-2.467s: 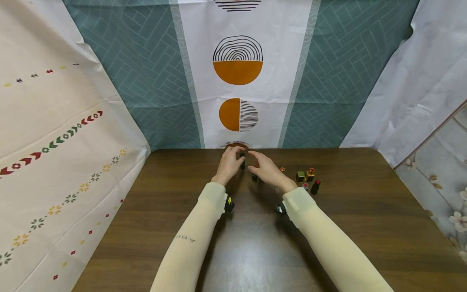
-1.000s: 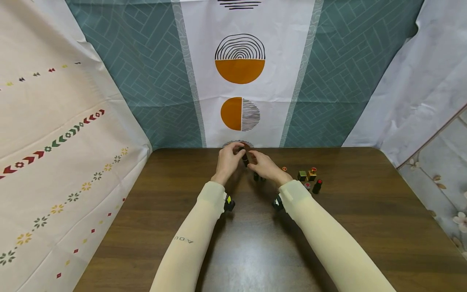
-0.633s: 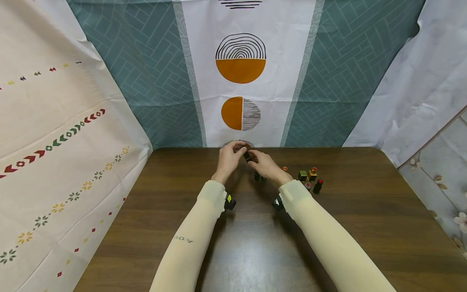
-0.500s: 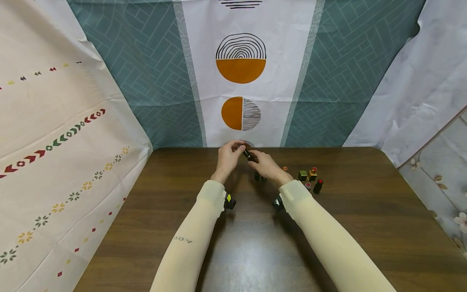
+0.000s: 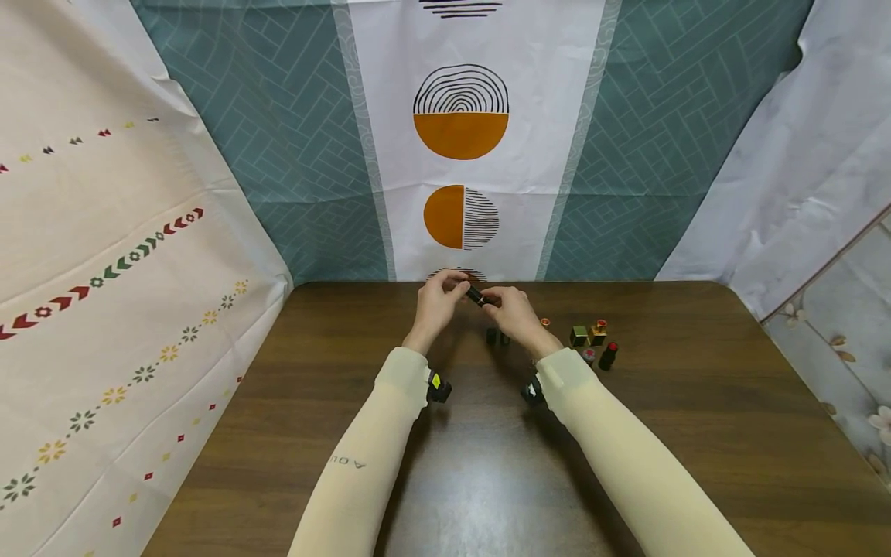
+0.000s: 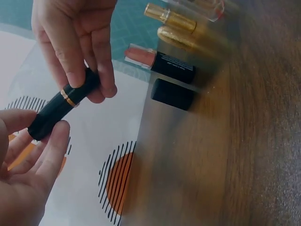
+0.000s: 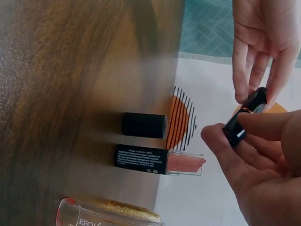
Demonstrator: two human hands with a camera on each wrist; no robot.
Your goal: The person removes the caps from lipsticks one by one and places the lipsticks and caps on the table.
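Observation:
A black lipstick tube with a gold band round its middle is held tilted in the air near the table's far edge. My left hand pinches one end between thumb and fingers. The opposite end is gripped by the fingers of my right hand, which partly cover it. In the right wrist view, the tube slants between both hands. Just below them on the table stand a small black cap and a pink lipstick with a clear sleeve and a black, printed base.
To the right on the brown table stand a green-gold cube-shaped cap, a gold lipstick with an orange-red top and a black lipstick with a red tip. A gold tube is close by. Patterned cloth hangs behind.
The tube has gone from upright in my left hand to tilted, its lower end swinging right. My right hand, earlier apart from it, has come to grip that end.

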